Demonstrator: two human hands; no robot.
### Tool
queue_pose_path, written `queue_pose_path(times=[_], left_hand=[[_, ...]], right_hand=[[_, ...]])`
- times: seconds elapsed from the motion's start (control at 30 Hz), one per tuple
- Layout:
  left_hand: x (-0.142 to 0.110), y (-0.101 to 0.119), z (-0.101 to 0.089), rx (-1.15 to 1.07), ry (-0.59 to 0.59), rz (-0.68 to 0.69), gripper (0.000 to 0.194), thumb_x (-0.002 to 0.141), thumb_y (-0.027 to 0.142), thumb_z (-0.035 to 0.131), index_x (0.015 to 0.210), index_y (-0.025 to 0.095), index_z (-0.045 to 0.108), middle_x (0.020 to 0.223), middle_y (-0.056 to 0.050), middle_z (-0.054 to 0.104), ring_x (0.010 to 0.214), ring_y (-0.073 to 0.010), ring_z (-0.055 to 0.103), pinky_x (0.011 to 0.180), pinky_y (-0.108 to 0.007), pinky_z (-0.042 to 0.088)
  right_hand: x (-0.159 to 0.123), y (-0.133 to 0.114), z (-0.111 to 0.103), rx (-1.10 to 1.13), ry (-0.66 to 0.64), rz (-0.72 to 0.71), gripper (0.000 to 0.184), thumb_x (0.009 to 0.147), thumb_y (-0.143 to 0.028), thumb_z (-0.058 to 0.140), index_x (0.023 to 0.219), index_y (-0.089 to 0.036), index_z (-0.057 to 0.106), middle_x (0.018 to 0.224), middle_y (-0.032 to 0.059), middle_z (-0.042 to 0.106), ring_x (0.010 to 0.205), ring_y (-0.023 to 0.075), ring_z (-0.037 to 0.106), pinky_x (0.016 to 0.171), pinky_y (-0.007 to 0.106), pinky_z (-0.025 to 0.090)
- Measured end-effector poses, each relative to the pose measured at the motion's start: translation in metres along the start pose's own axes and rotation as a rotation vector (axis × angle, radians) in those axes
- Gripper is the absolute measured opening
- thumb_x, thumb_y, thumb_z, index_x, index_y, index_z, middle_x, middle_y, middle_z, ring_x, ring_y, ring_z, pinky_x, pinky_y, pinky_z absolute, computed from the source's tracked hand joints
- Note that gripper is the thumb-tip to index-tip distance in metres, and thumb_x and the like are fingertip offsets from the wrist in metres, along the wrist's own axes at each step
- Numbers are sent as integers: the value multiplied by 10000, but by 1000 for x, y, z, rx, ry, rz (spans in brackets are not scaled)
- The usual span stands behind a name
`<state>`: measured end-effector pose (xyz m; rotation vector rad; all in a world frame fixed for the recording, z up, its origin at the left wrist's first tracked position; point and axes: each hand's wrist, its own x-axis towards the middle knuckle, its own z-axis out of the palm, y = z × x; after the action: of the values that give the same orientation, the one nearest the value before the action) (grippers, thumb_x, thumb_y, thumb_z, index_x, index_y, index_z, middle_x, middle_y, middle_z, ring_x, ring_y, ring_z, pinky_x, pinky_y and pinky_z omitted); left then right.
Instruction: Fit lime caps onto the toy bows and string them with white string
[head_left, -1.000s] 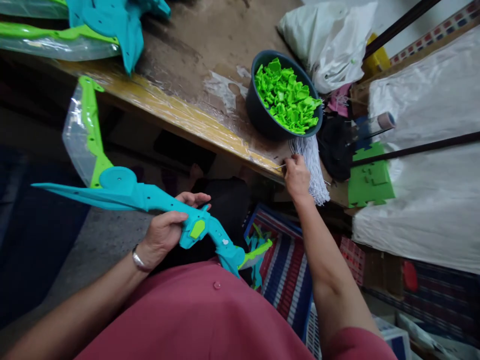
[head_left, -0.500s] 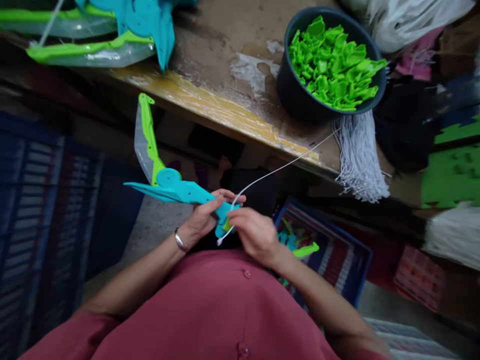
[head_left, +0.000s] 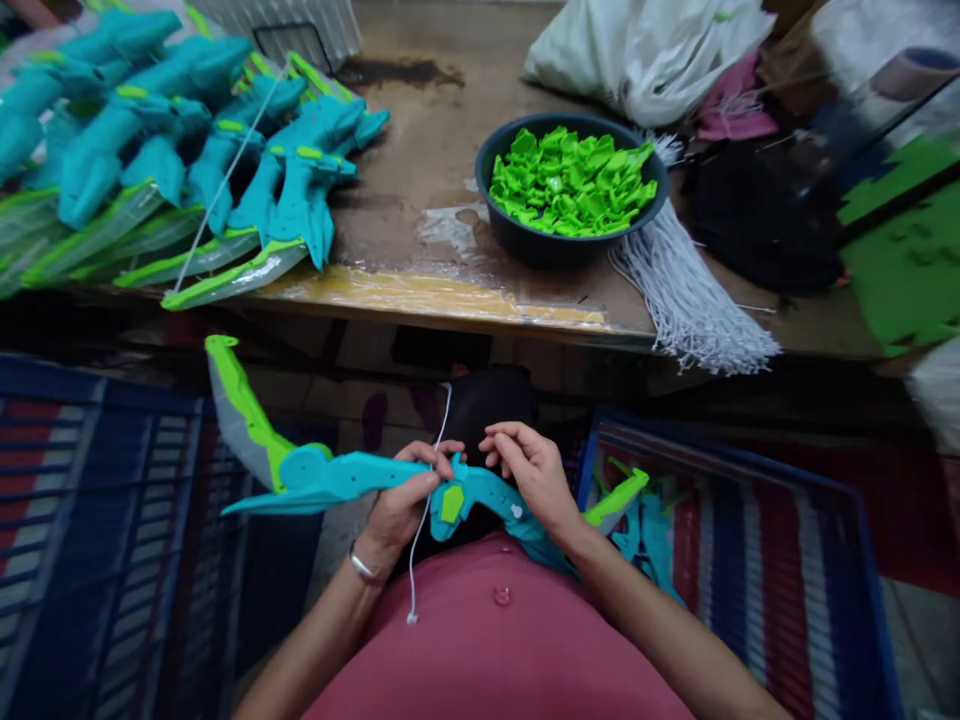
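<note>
A blue and green plastic toy bow (head_left: 360, 478) lies across my lap, its green-edged left limb bent upward. My left hand (head_left: 405, 490) is closed around the bow's blue body, left of the small green inset at its middle. A white cord (head_left: 415, 560) runs past the left thumb and fingertips and hangs down to a knotted end on my shirt. My right hand (head_left: 529, 470) hovers just above the bow's right part, fingers loosely bent and apart, with nothing visible in them. The right forearm hides part of the right limb.
On the workbench (head_left: 420, 150) stands a dark tub (head_left: 510, 225) of small green pieces beside a bundle of white cords (head_left: 694, 310). Several blue toy bows (head_left: 277, 200) are piled at left. Blue crates flank me; the right crate (head_left: 862, 560) holds more bow parts.
My right hand has let go of the cord and moved off the bow's middle. The cord now hangs by my left hand. The bow lies more level, and the view has turned.
</note>
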<state>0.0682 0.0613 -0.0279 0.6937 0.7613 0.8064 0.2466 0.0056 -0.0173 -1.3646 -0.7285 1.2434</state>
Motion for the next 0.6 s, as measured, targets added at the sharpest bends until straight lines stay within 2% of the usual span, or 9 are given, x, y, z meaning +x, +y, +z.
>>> queue_pose_path(times=[0.07, 0.17, 0.23, 0.27, 0.33, 0.43, 0.6], left_hand=[[-7, 1, 7, 48, -81, 33, 228, 721, 319, 865, 792, 221, 672, 764, -38, 684, 1141, -294, 646, 948, -420, 529], [-17, -4, 17, 92, -153, 15, 156, 781, 305, 818, 839, 235, 692, 803, -35, 693, 840, -227, 667, 737, -349, 525], [-21, -9, 20, 109, -159, -23, 130, 804, 309, 796, 854, 240, 698, 819, -31, 688, 752, -204, 642, 696, -343, 507], [-23, -12, 21, 117, -153, -35, 125, 807, 313, 792, 852, 242, 699, 828, -35, 687, 798, -220, 653, 729, -355, 514], [-27, -16, 21, 137, -131, -35, 121, 799, 311, 794, 841, 246, 700, 844, -52, 691, 1015, -284, 660, 859, -395, 518], [-34, -20, 16, 153, -116, -2, 111, 790, 299, 796, 823, 243, 707, 876, -82, 698, 1294, -339, 546, 1039, -456, 455], [-40, -25, 9, 72, -112, -2, 51, 816, 265, 765, 845, 269, 723, 905, -74, 687, 1355, -322, 509, 1108, -484, 422]], right_hand=[[8, -2, -1, -28, -17, -9, 312, 941, -470, 622, 1031, -188, 721, 903, 55, 767, 691, 132, 666, 600, 242, 503], [15, -11, 10, 83, -143, 83, 369, 894, -482, 693, 1124, -193, 691, 1021, 72, 781, 870, 175, 737, 754, 282, 573], [18, -21, 19, 238, -162, 163, 442, 824, -453, 780, 1161, -196, 654, 1050, 79, 781, 911, 191, 751, 711, 268, 583], [20, -26, 22, 321, -152, 185, 471, 784, -434, 820, 1149, -193, 644, 1028, 79, 784, 885, 191, 754, 656, 250, 576], [28, -38, 23, 459, -102, 166, 483, 712, -392, 877, 1084, -184, 649, 932, 59, 783, 782, 169, 744, 589, 222, 559], [40, -54, 10, 587, 27, 41, 449, 646, -330, 915, 992, -172, 676, 790, 8, 752, 637, 111, 683, 613, 218, 577], [49, -69, -28, 606, 229, -109, 388, 645, -273, 897, 975, -187, 712, 814, -9, 730, 636, 87, 633, 595, 213, 566]])
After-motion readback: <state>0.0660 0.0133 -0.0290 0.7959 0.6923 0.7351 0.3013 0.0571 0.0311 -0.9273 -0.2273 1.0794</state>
